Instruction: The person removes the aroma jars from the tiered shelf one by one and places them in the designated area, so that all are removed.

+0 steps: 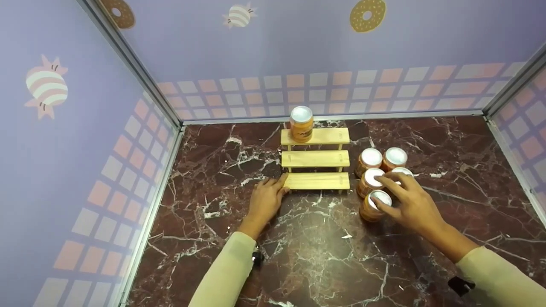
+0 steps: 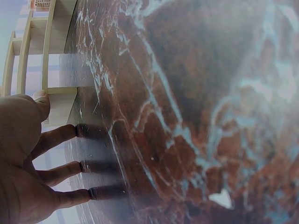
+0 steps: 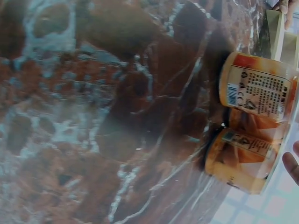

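A three-step wooden rack (image 1: 315, 158) stands on the table. One orange jar with a silvery lid (image 1: 301, 130) sits upright at the left of its top step. At the left end of the lowest step, my left hand (image 1: 263, 202) holds the corner between thumb and forefinger; its other fingers (image 2: 65, 199) reach down to the tabletop. My right hand (image 1: 411, 204) hovers over several similar jars right of the rack, thumb and fingers spread around the lid of the nearest jar (image 1: 368, 213). In the right wrist view, its fingertips (image 3: 292, 168) are apart from the labelled jars (image 3: 257, 86).
Dark red marbled tabletop (image 1: 324, 251) surrounds the rack and jars. A lilac back wall (image 1: 298, 47) rises just behind the rack, and side walls (image 1: 85, 162) bound the table left and right.
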A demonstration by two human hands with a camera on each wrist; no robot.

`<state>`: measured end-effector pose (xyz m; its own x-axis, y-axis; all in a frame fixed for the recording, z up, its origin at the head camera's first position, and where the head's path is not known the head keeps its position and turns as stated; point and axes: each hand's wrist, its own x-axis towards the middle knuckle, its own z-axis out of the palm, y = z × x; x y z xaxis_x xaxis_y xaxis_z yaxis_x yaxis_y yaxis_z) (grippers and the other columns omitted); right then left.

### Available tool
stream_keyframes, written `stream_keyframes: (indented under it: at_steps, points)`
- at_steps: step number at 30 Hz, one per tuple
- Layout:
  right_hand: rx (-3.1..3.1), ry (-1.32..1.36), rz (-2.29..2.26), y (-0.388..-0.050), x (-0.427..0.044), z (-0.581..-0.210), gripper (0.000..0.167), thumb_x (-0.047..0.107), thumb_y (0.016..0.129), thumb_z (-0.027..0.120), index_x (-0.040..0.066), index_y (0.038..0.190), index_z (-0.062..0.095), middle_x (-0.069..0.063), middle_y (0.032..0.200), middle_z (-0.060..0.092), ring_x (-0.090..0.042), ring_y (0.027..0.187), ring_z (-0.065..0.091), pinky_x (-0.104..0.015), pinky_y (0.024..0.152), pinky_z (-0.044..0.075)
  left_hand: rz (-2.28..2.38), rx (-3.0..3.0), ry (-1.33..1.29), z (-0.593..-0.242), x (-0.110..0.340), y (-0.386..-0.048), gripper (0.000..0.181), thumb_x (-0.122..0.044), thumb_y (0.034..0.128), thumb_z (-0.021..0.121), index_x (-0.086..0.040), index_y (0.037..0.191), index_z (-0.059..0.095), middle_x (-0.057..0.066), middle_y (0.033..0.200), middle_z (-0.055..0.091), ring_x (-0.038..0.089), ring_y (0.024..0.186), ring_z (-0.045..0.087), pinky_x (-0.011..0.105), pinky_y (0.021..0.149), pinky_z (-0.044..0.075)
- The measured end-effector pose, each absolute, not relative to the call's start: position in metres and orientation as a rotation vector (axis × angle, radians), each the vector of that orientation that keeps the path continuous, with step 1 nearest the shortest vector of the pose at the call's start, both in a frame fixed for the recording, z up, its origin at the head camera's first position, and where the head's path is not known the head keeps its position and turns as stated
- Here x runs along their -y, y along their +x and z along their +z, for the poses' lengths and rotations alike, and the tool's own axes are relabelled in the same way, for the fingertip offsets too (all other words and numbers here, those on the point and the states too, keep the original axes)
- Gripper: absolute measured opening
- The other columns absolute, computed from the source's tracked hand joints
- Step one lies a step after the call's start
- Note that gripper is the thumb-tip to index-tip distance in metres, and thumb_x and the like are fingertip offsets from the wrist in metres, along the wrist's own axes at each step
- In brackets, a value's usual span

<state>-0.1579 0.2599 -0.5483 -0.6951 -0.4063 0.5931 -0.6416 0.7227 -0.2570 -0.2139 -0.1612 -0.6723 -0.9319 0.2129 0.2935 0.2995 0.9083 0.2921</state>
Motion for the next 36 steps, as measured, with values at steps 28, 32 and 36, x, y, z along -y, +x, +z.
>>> stream_keyframes:
  at_steps: [28,32,36]
  points:
    - [2.5,0.831,0.588,-0.197,-0.223,-0.532,0.063,0.036,0.092,0.09,0.017,0.149,0.07,-0.016,0.127,0.071,-0.037,0.102,0.067,-0.051,0.075,0.062,-0.505,2.828,-0.405,-0.68,0.165,-0.219,0.056,-0.057,0.1105,0.057,-0.035,0.162,0.058,0.009,0.128,0.081,0.044,0.127,0.072,0.063,0.111,0.058]
    - [2.509,0.842,0.578,-0.202,-0.217,-0.53,0.064,0.038,0.093,0.09,0.016,0.15,0.069,-0.018,0.128,0.071,-0.039,0.105,0.068,-0.055,0.08,0.064,-0.509,2.847,-0.399,-0.678,0.164,-0.219,0.055,-0.056,0.1109,0.057,-0.035,0.162,0.057,0.009,0.13,0.08,0.044,0.129,0.071,0.063,0.113,0.057]
    - [2.502,0.856,0.577,-0.207,-0.211,-0.528,0.064,0.038,0.093,0.089,0.015,0.149,0.068,-0.019,0.127,0.071,-0.042,0.105,0.068,-0.056,0.084,0.061,-0.512,2.853,-0.396,-0.677,0.164,-0.218,0.056,-0.056,0.1107,0.057,-0.036,0.162,0.057,0.01,0.131,0.08,0.045,0.13,0.07,0.063,0.113,0.057]
